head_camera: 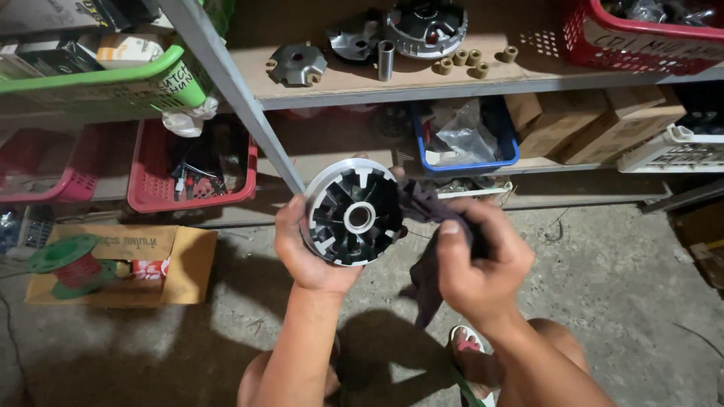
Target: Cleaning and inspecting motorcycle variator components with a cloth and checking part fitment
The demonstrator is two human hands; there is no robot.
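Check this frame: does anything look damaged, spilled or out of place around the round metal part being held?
Nothing stands out. The left hand holds the round finned metal part upright, with no visible damage, while the right hand presses a dark cloth to its edge. Loose parts on the wooden shelf lie scattered but unspilled.

Beyond the hands runs a long wooden shelf unit with a grey metal frame (249,113); beneath them lies a rough grey concrete floor (618,279) (stained, shadowed).
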